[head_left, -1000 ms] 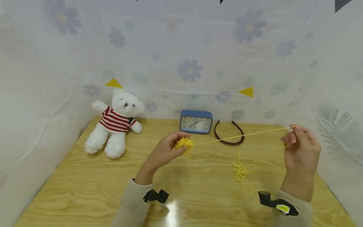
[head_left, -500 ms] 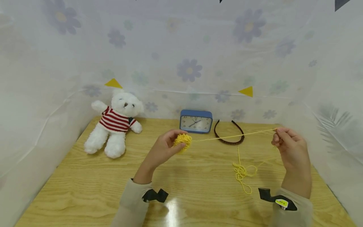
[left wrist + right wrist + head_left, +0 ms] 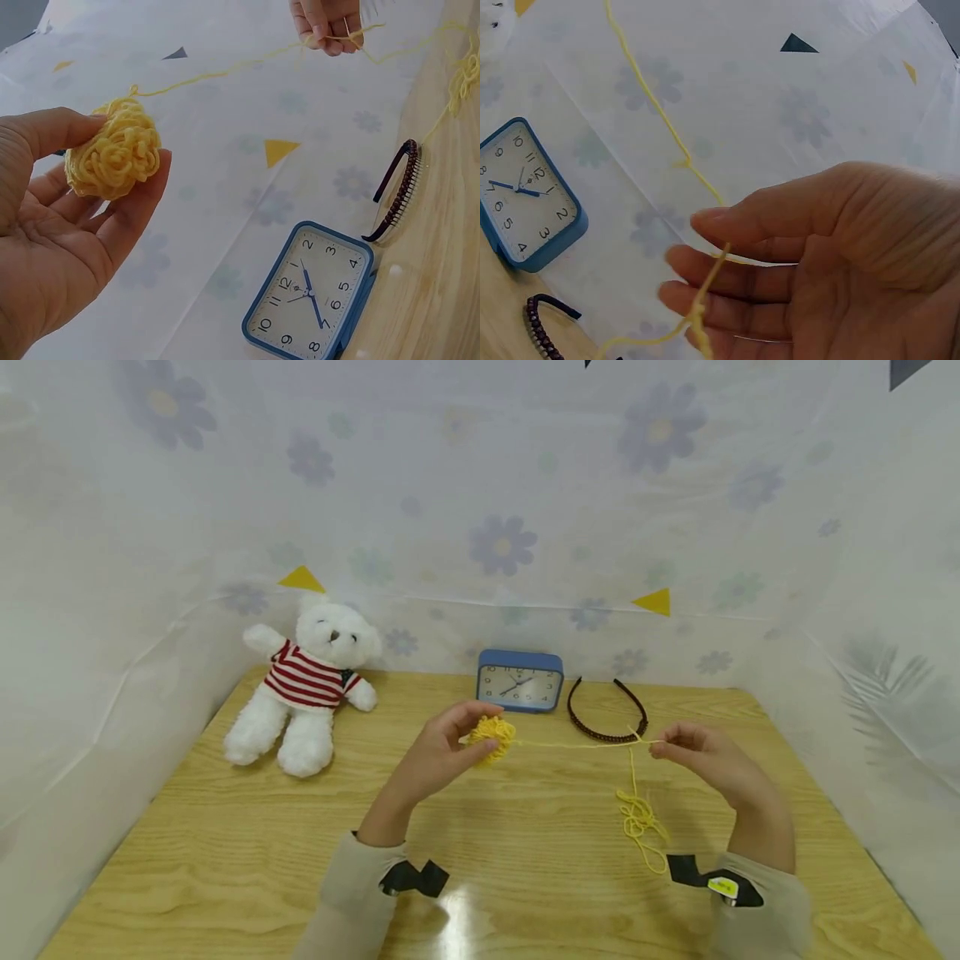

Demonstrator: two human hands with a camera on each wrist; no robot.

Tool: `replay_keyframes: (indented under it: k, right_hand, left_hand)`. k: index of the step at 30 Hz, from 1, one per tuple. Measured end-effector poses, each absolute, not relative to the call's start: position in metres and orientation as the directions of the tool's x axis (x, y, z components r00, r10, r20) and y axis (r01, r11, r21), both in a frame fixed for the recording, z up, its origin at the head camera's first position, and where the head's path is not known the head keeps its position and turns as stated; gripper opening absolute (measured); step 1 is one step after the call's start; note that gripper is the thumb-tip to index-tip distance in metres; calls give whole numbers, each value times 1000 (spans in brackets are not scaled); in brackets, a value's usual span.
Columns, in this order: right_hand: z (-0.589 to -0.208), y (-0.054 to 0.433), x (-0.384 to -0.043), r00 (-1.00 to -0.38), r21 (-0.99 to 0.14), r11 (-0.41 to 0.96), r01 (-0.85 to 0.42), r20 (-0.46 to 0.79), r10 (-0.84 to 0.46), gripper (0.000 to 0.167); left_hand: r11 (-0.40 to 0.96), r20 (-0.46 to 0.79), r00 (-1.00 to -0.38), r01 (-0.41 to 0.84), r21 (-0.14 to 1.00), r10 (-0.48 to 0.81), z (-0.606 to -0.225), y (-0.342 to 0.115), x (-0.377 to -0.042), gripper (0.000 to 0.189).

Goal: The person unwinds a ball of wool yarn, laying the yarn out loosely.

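My left hand [image 3: 435,760] holds a small bundle of yellow yarn [image 3: 120,150] between thumb and fingers, above the table. From the bundle a single yarn strand [image 3: 656,105] runs across to my right hand [image 3: 712,764]. Thumb and index finger of that hand pinch the strand, as the right wrist view shows, and a piece of it hangs down past the other fingers. Below, on the table, lies a loose tangle of yellow yarn [image 3: 637,818], with a strand reaching up from it toward the right hand.
A blue alarm clock [image 3: 519,682] stands at the back of the wooden table [image 3: 247,860]. To its right lies a dark beaded headband [image 3: 607,737], behind the strand. On the left, a white teddy bear [image 3: 307,685] in a striped shirt leans near the flowered backdrop.
My right hand has moved left and down toward the left hand, shortening the span of strand between them. The left hand has stayed nearly in place with the bundle.
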State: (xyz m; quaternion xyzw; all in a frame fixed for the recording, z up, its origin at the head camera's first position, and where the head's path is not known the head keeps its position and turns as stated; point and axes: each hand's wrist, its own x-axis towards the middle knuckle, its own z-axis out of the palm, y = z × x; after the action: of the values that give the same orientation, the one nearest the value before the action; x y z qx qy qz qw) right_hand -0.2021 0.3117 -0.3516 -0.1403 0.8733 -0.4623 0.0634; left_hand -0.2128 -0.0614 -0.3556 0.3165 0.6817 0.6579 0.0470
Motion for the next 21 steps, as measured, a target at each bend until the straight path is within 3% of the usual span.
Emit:
replay_keyframes:
  k: [6,11,21]
  right_hand:
    - [-355,288,-209,-860,-785,544,-297,-29,-510,20]
    - [-354,259,-210,-844,-760,540,-362,20,-536,24]
    - [-355,196,-201,-752,-925,210,-317,110,-650,41]
  left_hand:
    - [-76,376,-770,396,915,516,-358,-59,-211,35]
    - [-86,373,-763,389,917,529,-357,-57,-210,35]
    - [-113,350,-769,345,932,535,-358,-54,-211,38]
